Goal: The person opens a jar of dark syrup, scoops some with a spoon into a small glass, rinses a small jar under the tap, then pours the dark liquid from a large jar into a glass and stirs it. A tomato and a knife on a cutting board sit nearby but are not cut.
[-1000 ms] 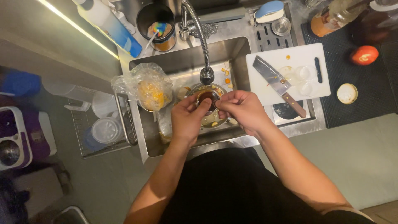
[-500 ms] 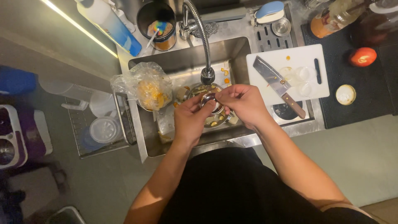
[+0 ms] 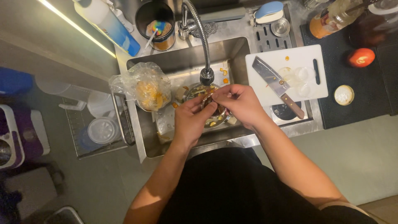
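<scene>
Both my hands meet over a steel sink (image 3: 232, 49), under the spring tap (image 3: 206, 76). My left hand (image 3: 191, 120) cups a small dark brownish item (image 3: 209, 102), too small to name. My right hand (image 3: 239, 104) pinches at the same item with its fingertips. Beneath them sits a round metal bowl (image 3: 195, 91) holding yellow and brown scraps. The bowl is mostly hidden by my hands.
A clear plastic bag (image 3: 145, 86) of orange peelings hangs on the sink's left rim. A white cutting board (image 3: 319, 56) with a cleaver (image 3: 277, 85) lies to the right. Farther right are a tomato (image 3: 361, 57) and a small white dish (image 3: 343, 94). A wire rack (image 3: 97, 128) with containers stands left.
My hands have lifted slightly and drawn together; the right fingertips now pinch the small item held in the left hand. The bowl stays in place.
</scene>
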